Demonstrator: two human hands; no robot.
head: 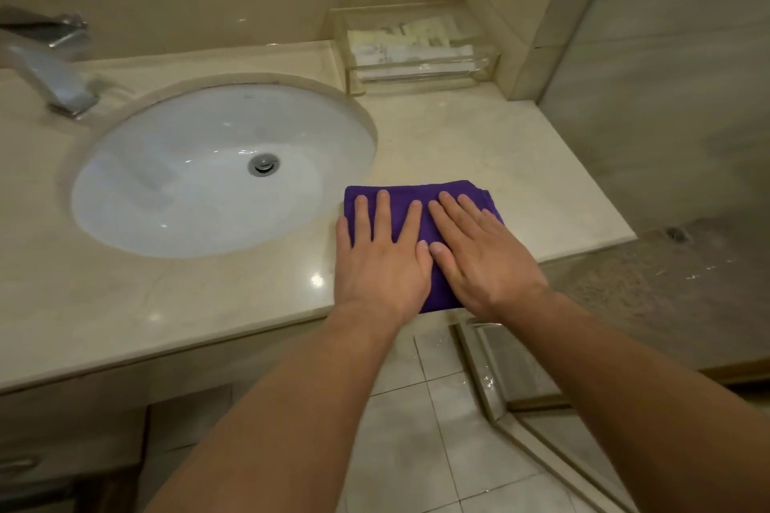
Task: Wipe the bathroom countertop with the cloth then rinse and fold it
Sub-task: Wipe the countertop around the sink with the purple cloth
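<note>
A folded purple cloth (421, 192) lies flat on the beige marble countertop (521, 162), just right of the sink and near the counter's front edge. My left hand (381, 258) rests palm down on the cloth's left half with fingers spread. Beside it, my right hand (479, 254) lies flat on the right half, thumb tips nearly touching. Both palms press on the cloth; neither hand grips it. The hands hide most of the cloth's near part.
A white oval sink (166, 179) with a metal drain (263, 164) is set into the counter at left, with a chrome faucet (54, 71) behind it. A clear tray of toiletries (416, 50) stands at the back right corner. A glass shower wall (666, 96) borders the counter's right end.
</note>
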